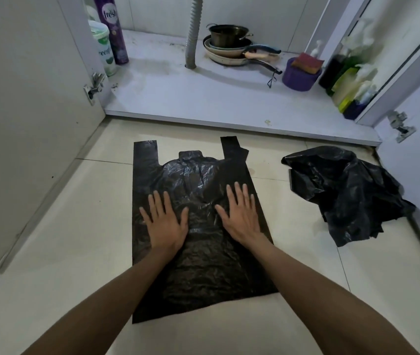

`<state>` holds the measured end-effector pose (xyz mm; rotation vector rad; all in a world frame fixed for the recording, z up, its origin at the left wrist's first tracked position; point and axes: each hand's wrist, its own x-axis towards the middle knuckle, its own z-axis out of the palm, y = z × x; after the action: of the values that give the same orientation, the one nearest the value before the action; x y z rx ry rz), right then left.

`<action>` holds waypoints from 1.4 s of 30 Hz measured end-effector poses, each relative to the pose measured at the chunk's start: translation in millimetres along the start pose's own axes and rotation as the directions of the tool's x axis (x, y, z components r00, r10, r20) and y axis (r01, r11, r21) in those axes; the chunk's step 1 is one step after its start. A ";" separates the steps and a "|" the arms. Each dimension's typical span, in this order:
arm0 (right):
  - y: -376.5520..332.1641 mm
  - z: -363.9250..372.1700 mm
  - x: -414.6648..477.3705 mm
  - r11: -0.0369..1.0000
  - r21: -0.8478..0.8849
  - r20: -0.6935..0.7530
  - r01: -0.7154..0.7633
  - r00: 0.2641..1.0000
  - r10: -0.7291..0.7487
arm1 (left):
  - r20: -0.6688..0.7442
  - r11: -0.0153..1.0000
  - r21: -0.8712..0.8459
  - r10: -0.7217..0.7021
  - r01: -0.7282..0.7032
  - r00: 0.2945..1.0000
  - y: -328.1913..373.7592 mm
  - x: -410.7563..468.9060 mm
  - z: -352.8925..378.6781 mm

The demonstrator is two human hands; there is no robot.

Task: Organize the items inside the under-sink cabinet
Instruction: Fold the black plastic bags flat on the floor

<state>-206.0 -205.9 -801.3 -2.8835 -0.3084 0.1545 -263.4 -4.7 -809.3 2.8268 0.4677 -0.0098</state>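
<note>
Both hands, left (pixel 164 221) and right (pixel 241 216), are pressing flat and open on the bag (pixel 198 265) lying spread on the floor (pixel 75 239) — thin, light, slippery plastic, probably best pinched at its edges.

black plastic bag (pixel 198 265) flat on floor tiles, crumpled black bags (pixel 349 193) right

Clear cabinet floor (pixel 203 98) between drain hose (pixel 193 32) and door (pixel 24 124).
</note>
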 end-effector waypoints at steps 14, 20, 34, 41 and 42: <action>16.4 11.0 8.3 0.915 0.069 -0.001 -0.398 0.917 0.399 | 0.023 0.990 0.113 -0.086 0.083 0.996 -41.1 21.0 -3.8; 16.2 -27.7 66.8 0.876 0.214 -0.169 -0.432 0.867 0.469 | -0.038 1.000 0.001 0.029 -0.029 0.999 6.3 52.5 -9.1; 20.8 -45.3 185.6 0.981 -0.049 0.176 -0.189 0.965 0.195 | -0.001 0.993 0.099 -0.061 0.060 0.998 11.2 90.6 7.3; 5.8 -48.5 201.8 0.996 -0.010 0.098 -0.083 0.992 0.084 | -0.002 0.992 0.104 -0.073 0.073 0.997 11.4 90.9 5.9; -3.5 -43.8 192.9 0.997 0.032 0.026 -0.070 0.997 0.070 | -0.003 0.992 0.103 -0.071 0.071 0.997 10.9 90.9 6.1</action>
<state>-13.5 -169.8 -773.4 -2.8635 -0.2074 0.2061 -173.6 12.4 -816.9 2.9088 0.5833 -0.0510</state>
